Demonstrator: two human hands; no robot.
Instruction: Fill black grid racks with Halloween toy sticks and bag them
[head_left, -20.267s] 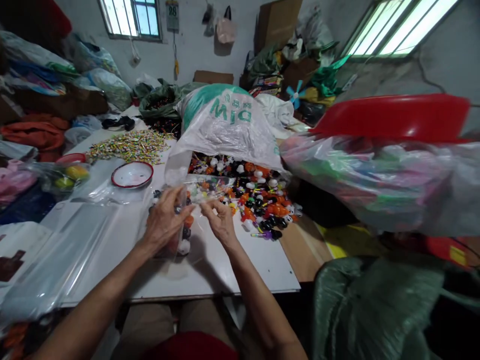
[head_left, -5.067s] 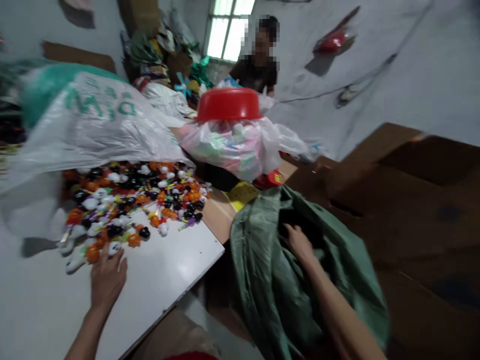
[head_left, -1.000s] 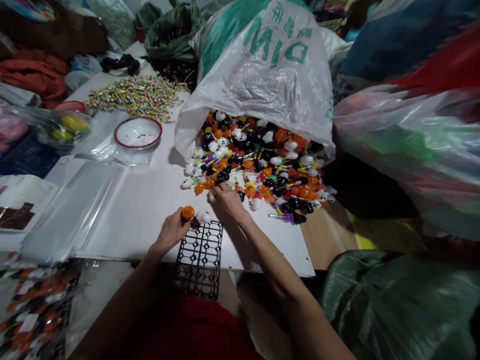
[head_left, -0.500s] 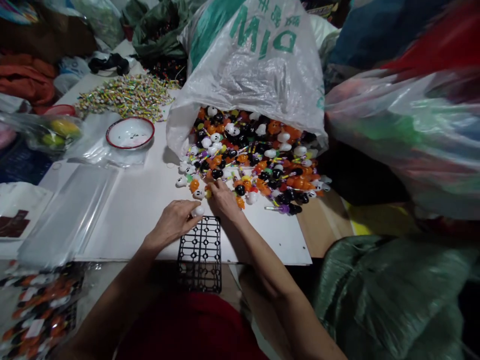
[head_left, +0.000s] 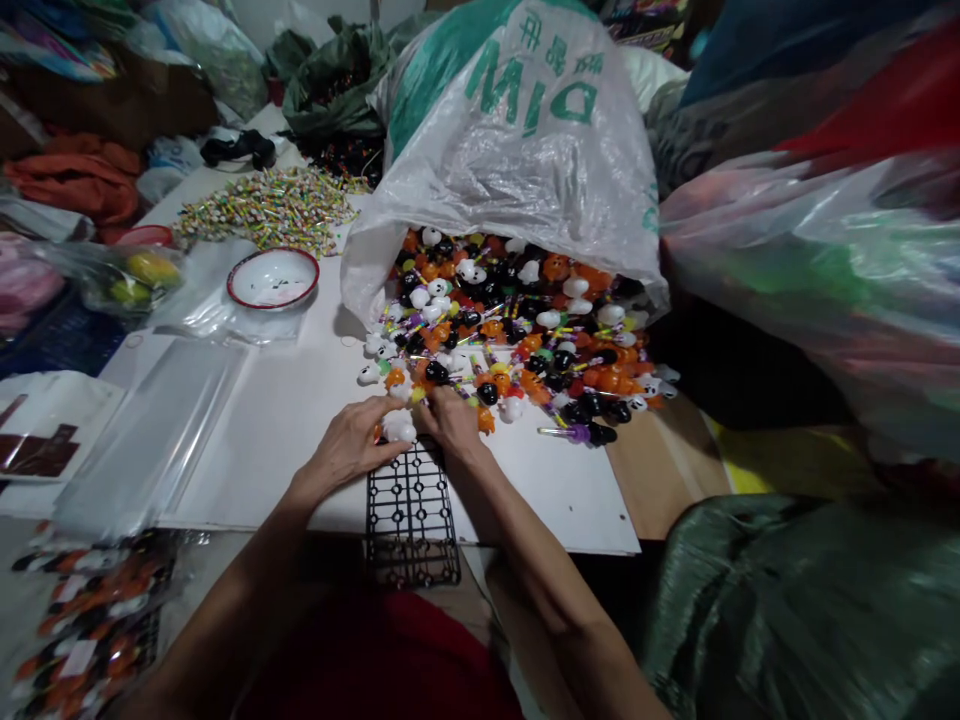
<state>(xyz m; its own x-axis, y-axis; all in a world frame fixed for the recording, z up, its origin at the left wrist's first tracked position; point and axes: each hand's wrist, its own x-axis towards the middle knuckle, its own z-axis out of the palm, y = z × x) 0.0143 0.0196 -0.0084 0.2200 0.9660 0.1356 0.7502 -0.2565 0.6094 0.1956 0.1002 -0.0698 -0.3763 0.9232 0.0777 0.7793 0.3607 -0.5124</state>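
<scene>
Partly under left hand, white toy

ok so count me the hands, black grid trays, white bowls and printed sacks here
hands: 2 (left hand, right hand)
black grid tray: 1
white bowl: 1
printed sack: 1
total: 5

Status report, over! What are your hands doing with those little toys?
Left hand pinching a white toy at the far end of the black grid tray. Right hand at the toy pile, grip unclear. Nothing between hands and tray.
</scene>
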